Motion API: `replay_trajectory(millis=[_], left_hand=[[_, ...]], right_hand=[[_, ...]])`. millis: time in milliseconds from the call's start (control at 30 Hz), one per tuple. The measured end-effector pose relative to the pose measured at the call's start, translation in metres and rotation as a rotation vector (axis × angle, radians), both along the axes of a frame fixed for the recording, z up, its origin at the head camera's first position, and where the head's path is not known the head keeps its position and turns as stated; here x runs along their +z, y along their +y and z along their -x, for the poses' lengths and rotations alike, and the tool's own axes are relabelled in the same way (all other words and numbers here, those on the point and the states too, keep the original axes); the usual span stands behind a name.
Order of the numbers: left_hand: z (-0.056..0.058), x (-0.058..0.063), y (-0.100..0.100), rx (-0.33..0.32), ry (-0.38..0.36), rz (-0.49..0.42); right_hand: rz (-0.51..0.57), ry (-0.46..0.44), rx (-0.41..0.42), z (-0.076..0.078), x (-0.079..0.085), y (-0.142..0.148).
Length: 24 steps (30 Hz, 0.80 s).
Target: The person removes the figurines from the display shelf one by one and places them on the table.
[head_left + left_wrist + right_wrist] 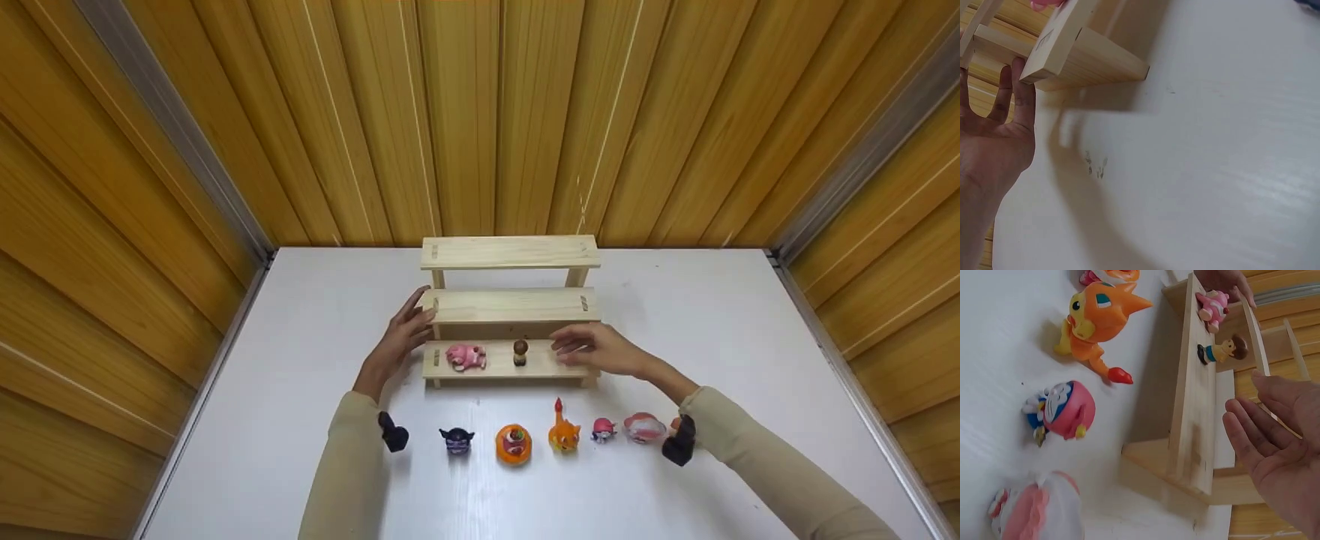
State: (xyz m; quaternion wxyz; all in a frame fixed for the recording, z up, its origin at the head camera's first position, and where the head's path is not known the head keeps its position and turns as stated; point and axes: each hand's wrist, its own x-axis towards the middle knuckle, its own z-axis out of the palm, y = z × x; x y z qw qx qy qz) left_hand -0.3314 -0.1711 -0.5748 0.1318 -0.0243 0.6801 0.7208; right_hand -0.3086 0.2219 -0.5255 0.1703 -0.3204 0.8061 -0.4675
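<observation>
A three-tier wooden shelf (517, 307) stands on the white table. On its lowest step a pink toy figure (466, 357) lies at the left, and a small brown-haired figure (520, 352) stands near the middle. My left hand (401, 341) is at the shelf's left end, its extended fingers (1024, 95) against the wood. Above the right part of the lowest step is my right hand (604, 349), its fingers loosely bent and nothing between them. From the right wrist, its palm (1292, 467) shows bare, a short way from the brown-haired figure.
In front of the shelf a row of toys stands on the table: a dark horned figure (457, 441), an orange round toy (514, 454), an orange figure with a red-tipped tail (564, 435), a small pink-capped figure (603, 429) and a pink-and-white toy (645, 427). Wood-patterned walls (465, 120) enclose the table.
</observation>
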Motion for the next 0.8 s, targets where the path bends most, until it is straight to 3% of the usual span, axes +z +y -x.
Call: replay_trajectory(millis=[133, 467, 800], left_hand=[[0.003, -0.001, 0.005, 0.002, 0.002, -0.014], [0.003, -0.004, 0.015, -0.007, -0.017, -0.035], [0.002, -0.010, 0.017, -0.015, -0.016, -0.049]], right_hand=[[0.052, -0.002, 0.023, -0.001, -0.008, -0.019], [0.026, 0.047, -0.076, -0.011, -0.029, -0.044], [0.002, 0.073, -0.096, -0.012, -0.034, -0.052]])
